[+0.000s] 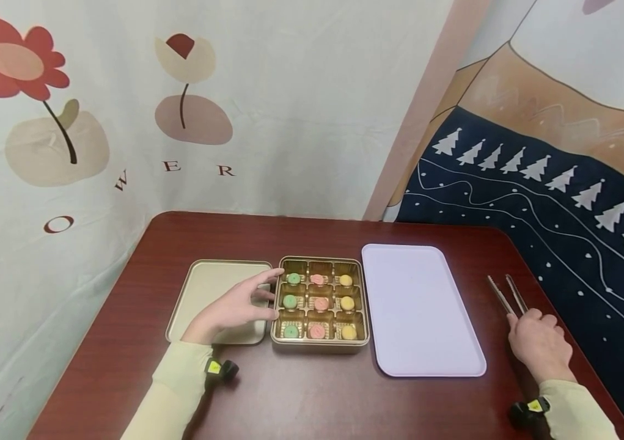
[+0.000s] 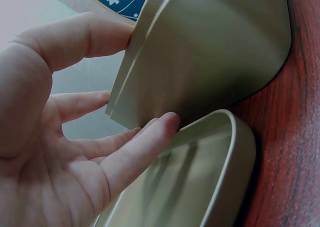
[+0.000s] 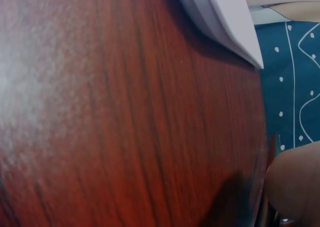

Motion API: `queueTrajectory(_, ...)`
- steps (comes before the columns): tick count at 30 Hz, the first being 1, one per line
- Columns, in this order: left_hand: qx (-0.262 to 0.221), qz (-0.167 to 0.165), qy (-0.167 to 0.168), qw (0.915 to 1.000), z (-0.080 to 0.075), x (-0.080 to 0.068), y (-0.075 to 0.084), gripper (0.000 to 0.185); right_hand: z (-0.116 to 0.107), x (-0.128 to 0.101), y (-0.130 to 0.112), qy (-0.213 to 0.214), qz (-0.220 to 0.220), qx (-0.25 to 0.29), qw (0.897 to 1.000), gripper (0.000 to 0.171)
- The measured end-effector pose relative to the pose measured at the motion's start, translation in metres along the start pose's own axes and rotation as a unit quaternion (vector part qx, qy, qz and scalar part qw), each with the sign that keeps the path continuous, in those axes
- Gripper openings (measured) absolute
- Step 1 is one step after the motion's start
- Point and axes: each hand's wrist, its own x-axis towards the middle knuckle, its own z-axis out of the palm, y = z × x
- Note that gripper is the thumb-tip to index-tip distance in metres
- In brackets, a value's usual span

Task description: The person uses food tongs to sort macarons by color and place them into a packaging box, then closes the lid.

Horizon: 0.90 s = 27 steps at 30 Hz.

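An olive-gold square tin [image 1: 319, 343] stands near the middle of the table, divided into several compartments. In them sit small round macaron-like pieces: green [image 1: 290, 302] in the left column, pink [image 1: 321, 304] in the middle, yellow [image 1: 347, 303] on the right. My left hand [image 1: 231, 308], thumb and fingers spread, touches the tin's left side; in the left wrist view its fingertips meet the tin's outer wall [image 2: 210, 47]. At the table's right, my right hand [image 1: 539, 342] grips metal tongs [image 1: 501, 294], their tips apart and pointing away. The right wrist view shows little of that hand.
The tin's shallow lid [image 1: 201, 284] lies inside-up on the left, partly under my left forearm and hand. A pale lilac tray [image 1: 422, 311] lies right of the tin, between it and the tongs. The brown table [image 1: 300, 391] ends close beyond my right hand.
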Motion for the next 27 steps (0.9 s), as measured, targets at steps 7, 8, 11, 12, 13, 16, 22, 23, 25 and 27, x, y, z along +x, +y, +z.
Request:
queueTrajectory(7,-0.004,-0.002,-0.001,1.0,-0.0004,0.0001,-0.0001,0.097,0.0038,0.0021,0.0027,-0.027,0.021,0.001,0.999,0.06)
queueTrajectory(8,-0.004,-0.002,-0.001,1.0,-0.0004,0.0001,-0.0003,0.097,0.0046,0.0022,0.0036,-0.029,0.02,0.0,0.999,0.061)
queueTrajectory(11,-0.005,-0.002,-0.001,1.0,-0.0006,0.0001,-0.0008,0.096,0.0054,0.0027,0.0049,-0.024,0.018,-0.002,1.0,0.063)
queueTrajectory(12,-0.006,-0.001,-0.001,1.0,-0.0006,0.0001,-0.0009,0.096,0.0055,0.0027,0.0053,-0.024,0.018,-0.002,1.0,0.064)
queueTrajectory(13,-0.006,-0.001,-0.002,1.0,-0.0005,0.0002,-0.0011,0.096,0.0052,0.0024,0.0058,-0.025,0.019,-0.003,1.0,0.065)
queueTrajectory(16,-0.007,0.0,-0.002,1.0,-0.0003,0.0005,-0.0012,0.096,0.0037,0.0018,0.0063,-0.031,0.023,-0.001,0.999,0.07)
queueTrajectory(22,-0.006,0.002,-0.002,1.0,-0.0006,0.0001,-0.0014,0.097,0.0017,-0.0007,0.0039,-0.032,0.024,0.007,0.999,0.073)
queueTrajectory(23,-0.006,0.002,-0.001,1.0,-0.0005,0.0001,-0.0015,0.097,0.0018,-0.0011,0.0035,-0.029,0.022,0.009,0.999,0.073)
queueTrajectory(25,-0.005,0.002,-0.001,1.0,-0.0003,-0.0001,-0.0016,0.097,0.0015,-0.0013,0.0023,-0.018,0.017,0.011,1.0,0.072)
queueTrajectory(27,-0.005,0.001,-0.001,1.0,-0.0001,-0.0003,-0.0015,0.096,0.0018,-0.0014,0.0012,-0.002,0.008,0.014,1.0,0.07)
